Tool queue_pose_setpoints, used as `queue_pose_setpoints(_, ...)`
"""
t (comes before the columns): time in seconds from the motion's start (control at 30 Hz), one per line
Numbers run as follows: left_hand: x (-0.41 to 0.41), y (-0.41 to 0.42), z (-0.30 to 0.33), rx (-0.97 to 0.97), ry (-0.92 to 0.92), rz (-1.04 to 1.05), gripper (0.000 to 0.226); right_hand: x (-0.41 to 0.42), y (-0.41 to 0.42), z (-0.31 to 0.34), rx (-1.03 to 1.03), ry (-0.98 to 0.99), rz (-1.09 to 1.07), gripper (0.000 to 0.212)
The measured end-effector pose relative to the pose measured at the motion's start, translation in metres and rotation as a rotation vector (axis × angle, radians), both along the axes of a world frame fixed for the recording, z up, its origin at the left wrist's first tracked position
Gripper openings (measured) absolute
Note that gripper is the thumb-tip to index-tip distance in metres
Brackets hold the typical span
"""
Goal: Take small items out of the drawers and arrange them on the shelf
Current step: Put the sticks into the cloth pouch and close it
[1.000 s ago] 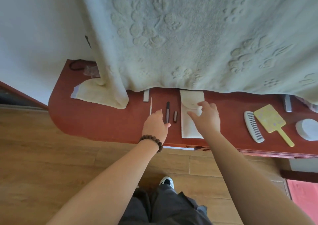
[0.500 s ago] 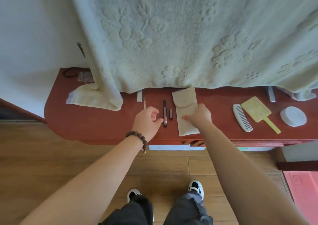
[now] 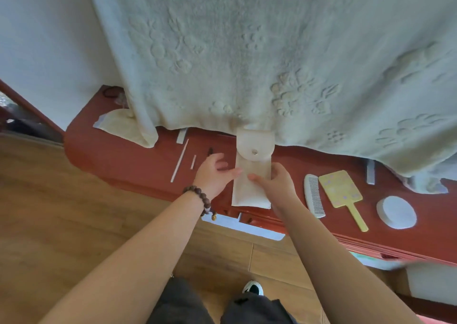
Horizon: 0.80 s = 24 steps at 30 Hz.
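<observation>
Both hands now meet on the cream pouch [image 3: 252, 175] (straightening it, probably): right hand [image 3: 278, 187] pinches it, left hand [image 3: 214, 175], fingers spread, touches its edge.

Home: dresser top [image 3: 138, 160] with comb [image 3: 314, 196], hand mirror [image 3: 340, 188].

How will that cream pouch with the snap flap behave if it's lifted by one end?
The pouch looks like thin fabric lying flat on the shelf, so it would probably droop, not stay stiff. It looks flat and nearly empty, so likely light. Its flap appears snapped shut, so it probably won't fall open.
</observation>
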State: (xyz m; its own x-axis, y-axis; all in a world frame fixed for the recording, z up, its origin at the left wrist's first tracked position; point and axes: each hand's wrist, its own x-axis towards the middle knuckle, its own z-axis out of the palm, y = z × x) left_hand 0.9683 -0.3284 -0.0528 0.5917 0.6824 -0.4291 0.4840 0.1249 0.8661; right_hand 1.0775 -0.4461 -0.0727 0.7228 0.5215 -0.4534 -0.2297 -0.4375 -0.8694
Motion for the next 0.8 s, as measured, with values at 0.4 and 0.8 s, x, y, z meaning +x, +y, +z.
queue_pose_setpoints(0.4, 0.02, -0.026, 0.028, -0.263, -0.309, 0.053, 0.045, 0.021, -0.035, 0.049, 0.09, -0.139, 0.306, 0.029)
queue_pose_setpoints(0.8, 0.007, -0.015, 0.071, -0.413, -0.42, -0.208, 0.052, 0.057, -0.033, 0.102, 0.277, -1.098, 0.627, 0.03)
